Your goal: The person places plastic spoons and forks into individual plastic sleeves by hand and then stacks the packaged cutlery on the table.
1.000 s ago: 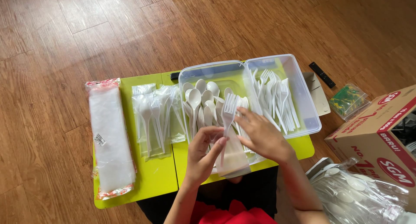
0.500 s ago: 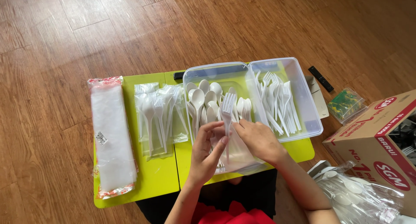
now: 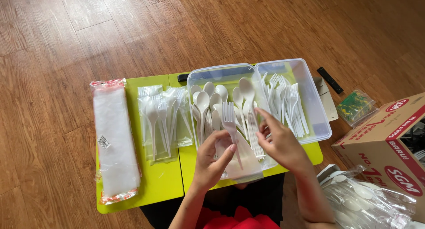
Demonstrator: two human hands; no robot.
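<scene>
left hand (image 3: 212,160) grips fork (image 3: 230,122) and clear bag (image 3: 243,164); right hand (image 3: 281,142) open | some packs (image 3: 164,118) done; many spoons (image 3: 208,105) left

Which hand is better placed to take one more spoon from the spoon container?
Probably the right hand. It looks free and its fingers hover at the spoons in the clear container. The left hand is occupied: it holds a white plastic fork against a small clear bag.
</scene>
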